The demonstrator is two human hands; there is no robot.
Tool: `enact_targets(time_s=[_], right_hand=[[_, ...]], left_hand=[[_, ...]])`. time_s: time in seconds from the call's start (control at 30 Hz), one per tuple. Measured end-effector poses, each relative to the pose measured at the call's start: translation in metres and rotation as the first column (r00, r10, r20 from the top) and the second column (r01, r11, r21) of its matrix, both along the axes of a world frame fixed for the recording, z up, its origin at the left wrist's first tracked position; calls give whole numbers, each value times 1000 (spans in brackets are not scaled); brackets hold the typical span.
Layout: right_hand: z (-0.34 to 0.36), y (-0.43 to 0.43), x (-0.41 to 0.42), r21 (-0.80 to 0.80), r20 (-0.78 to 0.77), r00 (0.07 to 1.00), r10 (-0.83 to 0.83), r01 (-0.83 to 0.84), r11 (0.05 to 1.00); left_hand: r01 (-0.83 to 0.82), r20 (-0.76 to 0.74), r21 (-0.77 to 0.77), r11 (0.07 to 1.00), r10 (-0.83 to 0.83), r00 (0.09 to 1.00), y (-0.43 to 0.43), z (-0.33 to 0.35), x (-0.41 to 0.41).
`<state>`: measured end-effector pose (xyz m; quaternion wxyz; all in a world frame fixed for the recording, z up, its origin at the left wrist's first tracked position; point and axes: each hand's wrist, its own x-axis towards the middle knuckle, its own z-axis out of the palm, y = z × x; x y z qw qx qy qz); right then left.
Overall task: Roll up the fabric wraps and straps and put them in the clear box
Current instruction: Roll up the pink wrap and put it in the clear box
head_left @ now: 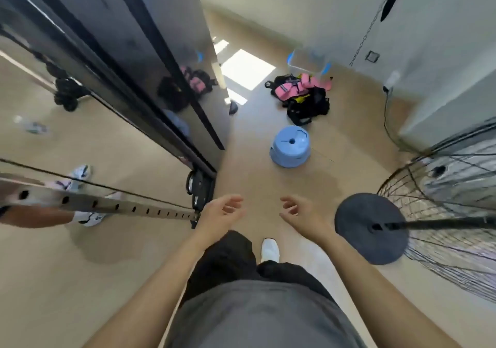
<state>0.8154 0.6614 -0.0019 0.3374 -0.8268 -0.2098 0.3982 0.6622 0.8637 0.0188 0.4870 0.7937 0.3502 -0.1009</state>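
Cloth, plastic and gloss from my remote seat

I see the pile of pink and black cloth wraps and straps (300, 96) as soft and matt, the clear plastic box (307, 61) smooth, the round light-blue plastic stool (291, 147) dull-sheened, the tall dark cabinet panel (150, 60) mirror-glossy, and the beige floor (255, 181) smooth.

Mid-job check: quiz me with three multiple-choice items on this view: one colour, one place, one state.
1. What colour is the stool? A red; B light blue; C white.
2. Where is the pile of wraps and straps? A on the floor by the clear box; B inside the clear box; C on the stool.
3. What do the left hand and right hand hold? A a strap each; B one rolled wrap; C nothing.
Key: 1 B, its top shows light blue; 2 A, it lies before the box; 3 C, both are empty.
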Motion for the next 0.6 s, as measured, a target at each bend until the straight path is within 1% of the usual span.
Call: enact_targets(time_s=[0.07,0.27,0.43,0.53,0.6], right_hand=[[-4,18,29,1,-2,999,-53,53,999],[-28,72,121,-46,-41,970,-240,238,970],[-31,110,200,-159,-55,911,-409,396,904],[-25,126,250,-181,-29,858,-512,499,847],[-18,130,284,-176,-13,807,-590,579,796]], left_hand=[[-21,10,-41,999,22,1000,22,-1,29],[39,14,-95,995,-38,999,99,-22,145],[178,41,-158,971,-174,984,159,-37,273],[320,29,-191,928,-321,947,182,-44,345],[369,22,-193,909,-372,928,193,-45,393]])
